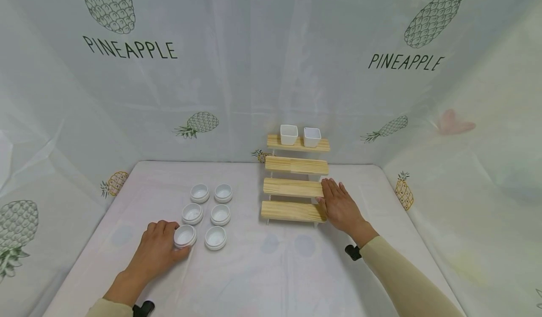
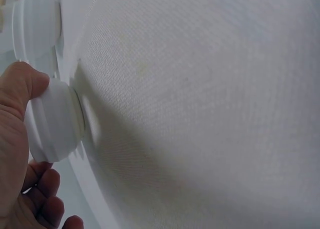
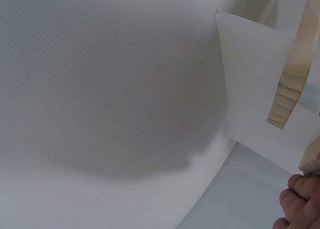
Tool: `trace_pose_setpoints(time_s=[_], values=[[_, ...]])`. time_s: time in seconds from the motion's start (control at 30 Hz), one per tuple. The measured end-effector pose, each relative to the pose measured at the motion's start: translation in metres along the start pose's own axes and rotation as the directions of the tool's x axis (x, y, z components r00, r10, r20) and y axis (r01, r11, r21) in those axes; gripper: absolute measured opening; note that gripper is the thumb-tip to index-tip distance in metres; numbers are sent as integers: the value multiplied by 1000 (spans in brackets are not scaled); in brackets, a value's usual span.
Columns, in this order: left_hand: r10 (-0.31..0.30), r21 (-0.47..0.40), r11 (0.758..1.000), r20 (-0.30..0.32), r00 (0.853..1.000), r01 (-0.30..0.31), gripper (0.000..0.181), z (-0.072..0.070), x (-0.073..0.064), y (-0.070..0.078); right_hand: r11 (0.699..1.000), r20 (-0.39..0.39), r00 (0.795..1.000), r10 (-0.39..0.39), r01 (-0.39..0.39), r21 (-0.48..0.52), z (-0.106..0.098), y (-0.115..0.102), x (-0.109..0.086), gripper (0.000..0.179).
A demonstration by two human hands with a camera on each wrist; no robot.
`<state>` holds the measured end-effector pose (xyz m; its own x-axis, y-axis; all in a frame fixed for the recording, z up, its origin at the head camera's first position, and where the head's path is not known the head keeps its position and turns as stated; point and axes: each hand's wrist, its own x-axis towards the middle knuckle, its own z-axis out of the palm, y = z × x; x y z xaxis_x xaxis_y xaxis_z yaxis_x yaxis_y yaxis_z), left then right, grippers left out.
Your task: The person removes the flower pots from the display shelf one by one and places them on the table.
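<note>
At the front left of the table, my left hand (image 1: 154,249) holds a small round white bowl (image 1: 185,236), thumb on the near side and fingers on the far side. The left wrist view shows this bowl (image 2: 55,124) from the side, at or just above the cloth; contact is unclear. Several matching bowls, such as the front right one (image 1: 215,237), stand in two columns. My right hand (image 1: 340,209) touches the right end of a four-step wooden stand (image 1: 292,211), fingers extended along its side. In the right wrist view, fingertips (image 3: 302,196) meet a wooden edge.
Two white square cups, one on the left (image 1: 289,136) and one on the right (image 1: 312,138), sit on the stand's top step. A pale cloth covers the table (image 1: 271,274). Behind it hangs a pineapple-print curtain (image 1: 271,63), close to the stand's back.
</note>
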<state>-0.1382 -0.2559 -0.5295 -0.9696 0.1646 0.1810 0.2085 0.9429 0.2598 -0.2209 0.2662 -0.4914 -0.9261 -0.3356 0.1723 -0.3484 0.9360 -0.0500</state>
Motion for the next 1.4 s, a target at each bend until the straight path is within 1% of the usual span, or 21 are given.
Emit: trace_pose_setpoints(time_s=[0.27,0.37,0.47,0.6,0.7,0.77,0.87,0.93,1.1,1.17,1.27,1.4], values=[[-10,8,1000,-5,1000,10,74,-2,0,1,1000,-1,1000,1,-1,-2,-1,0,-1,66],[-19,-3,1000,-16,1000,19,75,-7,1,3,1000,2,1000,5,-5,-3,-1,0,-1,66],[-15,-15,1000,-43,999,14,74,-15,5,5,1000,5,1000,10,-10,-5,-1,0,-1,66],[-3,-23,1000,-80,997,1,70,-27,17,10,1000,6,1000,10,-10,-3,-1,1,-1,66],[31,-27,999,-123,992,-35,66,-35,32,18,1000,6,1000,11,-11,1,-1,2,-1,66],[64,-30,997,-160,985,-69,64,-39,42,25,1000,7,1000,13,-13,1,-1,2,-2,66],[102,-34,993,-194,976,-111,61,-46,58,36,1000,11,1000,17,-17,1,-1,1,-2,67],[122,-43,990,-205,971,-133,60,-50,68,44,1000,10,1000,19,-19,2,-1,0,-1,68],[203,-49,974,-239,950,-220,60,-63,98,69,1000,6,1000,23,-23,6,-3,-1,-1,68],[237,-45,966,-241,941,-255,62,-69,110,83,1000,8,1000,23,-23,2,-3,-1,-1,67],[285,-31,954,-228,931,-299,64,-77,128,107,1000,9,1000,23,-23,0,-3,0,-2,67],[353,12,933,-220,909,-359,66,-87,152,141,1000,12,1000,18,-18,-2,-1,0,-2,67]])
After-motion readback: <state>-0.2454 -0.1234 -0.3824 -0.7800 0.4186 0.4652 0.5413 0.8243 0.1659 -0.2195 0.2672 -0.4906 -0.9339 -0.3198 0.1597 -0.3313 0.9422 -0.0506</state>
